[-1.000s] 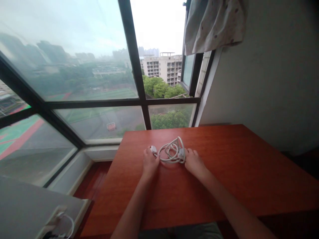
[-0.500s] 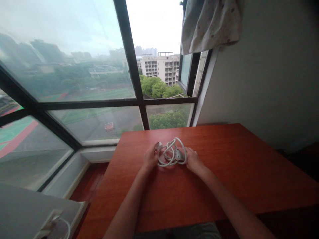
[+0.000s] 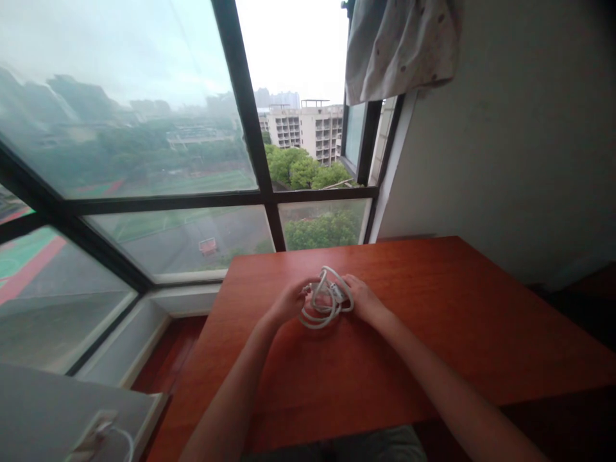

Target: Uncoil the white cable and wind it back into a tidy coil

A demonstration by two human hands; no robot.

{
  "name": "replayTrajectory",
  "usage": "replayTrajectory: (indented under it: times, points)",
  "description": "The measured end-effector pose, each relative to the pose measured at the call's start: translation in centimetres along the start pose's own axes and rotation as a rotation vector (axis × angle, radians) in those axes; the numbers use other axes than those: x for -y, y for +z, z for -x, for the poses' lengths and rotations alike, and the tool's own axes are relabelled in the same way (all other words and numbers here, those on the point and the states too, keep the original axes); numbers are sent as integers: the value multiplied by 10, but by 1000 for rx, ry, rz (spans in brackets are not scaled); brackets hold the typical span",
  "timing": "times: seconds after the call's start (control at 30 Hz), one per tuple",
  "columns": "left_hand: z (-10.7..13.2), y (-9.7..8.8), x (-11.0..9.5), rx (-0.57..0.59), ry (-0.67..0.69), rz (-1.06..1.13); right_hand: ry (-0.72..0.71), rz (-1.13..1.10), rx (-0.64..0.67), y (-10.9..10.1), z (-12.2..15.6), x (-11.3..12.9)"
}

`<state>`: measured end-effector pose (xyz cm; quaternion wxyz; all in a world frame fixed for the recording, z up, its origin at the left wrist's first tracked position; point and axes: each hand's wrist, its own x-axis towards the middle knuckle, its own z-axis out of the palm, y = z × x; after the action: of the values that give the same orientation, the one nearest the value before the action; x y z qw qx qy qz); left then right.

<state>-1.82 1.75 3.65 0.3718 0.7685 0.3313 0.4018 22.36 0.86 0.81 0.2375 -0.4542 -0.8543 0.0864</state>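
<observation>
A coiled white cable [image 3: 321,307] with a plug at each end is gathered between my two hands above the red-brown wooden table [image 3: 457,321]. My left hand [image 3: 290,300] grips the left side of the bundle, fingers curled round it near one plug. My right hand [image 3: 362,299] holds the right side, fingers closed on the loops and the other plug. The lower loops hang just over the tabletop.
A large black-framed window [image 3: 250,128] stands behind the table's far edge. A white wall [image 3: 520,141] runs along the right, with a bunched curtain [image 3: 402,48] at the top. At the lower left, a grey surface holds a white socket with a cord [image 3: 99,433].
Both hands have closed inward and gathered the cable into a tighter bundle, lifting it slightly off the table. The view has drifted a little to the right.
</observation>
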Motion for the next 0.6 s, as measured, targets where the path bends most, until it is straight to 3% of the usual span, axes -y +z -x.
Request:
replayTrajectory:
  times: [0.17,0.37,0.6]
  points:
    - [-14,7,8,61,-31,123,-69,0,15,-2,-6,-1]
    - [-15,25,10,-21,-57,198,-52,-17,11,0,-6,1]
    - [-8,17,-1,61,0,122,-26,-47,9,-4,-7,6]
